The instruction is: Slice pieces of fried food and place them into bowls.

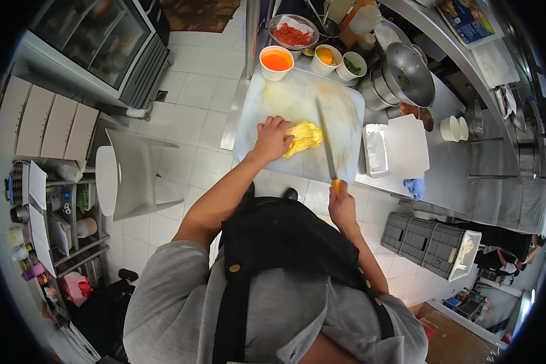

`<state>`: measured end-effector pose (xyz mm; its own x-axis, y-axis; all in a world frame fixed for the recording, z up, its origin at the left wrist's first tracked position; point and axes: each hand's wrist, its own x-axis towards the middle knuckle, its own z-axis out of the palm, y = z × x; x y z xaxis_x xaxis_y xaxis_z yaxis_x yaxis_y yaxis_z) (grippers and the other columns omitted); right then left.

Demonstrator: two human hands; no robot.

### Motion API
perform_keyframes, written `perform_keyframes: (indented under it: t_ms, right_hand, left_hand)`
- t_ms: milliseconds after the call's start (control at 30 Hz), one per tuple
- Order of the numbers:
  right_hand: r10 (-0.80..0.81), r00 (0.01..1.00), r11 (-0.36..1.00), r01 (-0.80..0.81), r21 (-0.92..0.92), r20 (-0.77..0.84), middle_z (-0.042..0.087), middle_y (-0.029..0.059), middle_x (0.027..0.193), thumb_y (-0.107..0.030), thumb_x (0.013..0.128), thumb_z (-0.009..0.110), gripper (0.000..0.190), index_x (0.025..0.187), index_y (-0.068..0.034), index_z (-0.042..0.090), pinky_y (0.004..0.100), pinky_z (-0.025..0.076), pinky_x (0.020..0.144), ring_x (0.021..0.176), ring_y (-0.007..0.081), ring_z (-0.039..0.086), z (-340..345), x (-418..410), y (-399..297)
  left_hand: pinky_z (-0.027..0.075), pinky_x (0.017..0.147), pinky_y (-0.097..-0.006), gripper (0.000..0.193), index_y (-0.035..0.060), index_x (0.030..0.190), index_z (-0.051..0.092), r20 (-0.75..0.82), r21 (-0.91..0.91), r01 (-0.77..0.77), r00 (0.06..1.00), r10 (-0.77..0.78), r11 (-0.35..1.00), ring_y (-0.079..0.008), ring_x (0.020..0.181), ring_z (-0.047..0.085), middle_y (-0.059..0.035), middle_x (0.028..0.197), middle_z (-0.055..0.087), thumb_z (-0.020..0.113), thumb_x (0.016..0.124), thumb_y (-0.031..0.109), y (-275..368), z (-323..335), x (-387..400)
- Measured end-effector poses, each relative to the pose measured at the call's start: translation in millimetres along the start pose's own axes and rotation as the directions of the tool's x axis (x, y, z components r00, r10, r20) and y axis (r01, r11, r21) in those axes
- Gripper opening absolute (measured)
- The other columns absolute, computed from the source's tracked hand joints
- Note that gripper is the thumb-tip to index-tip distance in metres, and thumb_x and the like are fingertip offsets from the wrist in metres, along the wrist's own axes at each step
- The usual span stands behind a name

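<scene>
A folded yellow omelette-like piece of food (pixel 305 138) lies on a white cutting board (pixel 286 98). My left hand (pixel 273 139) rests on its left end, fingers curled over it. In my right hand (pixel 342 207) is the yellow handle of a long kitchen knife (pixel 327 141). The blade points away from me over the board, just right of the yellow food and apart from most of it. Whether the blade touches the board is hard to tell.
Beyond the board stand a cup of orange liquid (pixel 276 63), two more cups and a bowl of red shreds (pixel 293 34). Metal pans (pixel 408 75) and an open white carton box (pixel 407 145) sit to the right. A white chair (pixel 136 175) is left; stacked grey crates (pixel 423 243) are lower right.
</scene>
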<state>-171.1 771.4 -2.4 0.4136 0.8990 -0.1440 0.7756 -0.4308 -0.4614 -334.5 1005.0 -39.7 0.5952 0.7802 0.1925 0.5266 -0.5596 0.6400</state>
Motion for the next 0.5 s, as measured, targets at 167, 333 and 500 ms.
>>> perform_keyframes:
  t_ms: [167,333,500]
  right_hand:
    - [0.012,0.998,0.999,-0.009,0.048,-0.061,0.059,0.03,0.068,-0.019,0.092,0.053,0.034,0.117,-0.002,0.038,0.0567,0.046,0.054,0.064,0.0498,0.058,2,1,-9]
    - [-0.02,0.998,0.998,0.024,0.066,-0.065,0.059,0.0306,0.068,-0.018,0.092,0.053,0.032,0.116,-0.002,0.038,0.0572,0.046,0.054,0.064,0.0506,0.058,7,1,-13]
    - [-0.01,1.0,1.0,0.01,0.002,0.012,0.059,0.0308,0.068,-0.018,0.092,0.053,0.032,0.115,-0.002,0.037,0.0576,0.045,0.054,0.064,0.0506,0.058,10,3,-12]
  left_hand:
    - [0.035,0.08,-0.0425,0.031,0.0102,0.105,0.062,-0.017,-0.046,-0.021,1.0,0.02,0.999,-0.0257,0.103,0.048,-0.0066,0.104,0.053,0.07,0.075,0.016,-11,1,-3]
    - [0.037,0.083,-0.0426,0.031,0.0096,0.104,0.062,-0.051,-0.118,-0.039,0.998,0.033,0.992,-0.0267,0.104,0.047,-0.007,0.104,0.053,0.07,0.075,0.015,-20,2,-11]
    - [0.039,0.083,-0.0419,0.031,0.0089,0.103,0.062,-0.103,-0.191,-0.093,0.992,0.074,0.977,-0.0288,0.103,0.047,-0.0083,0.103,0.052,0.07,0.073,0.012,-22,-2,-14]
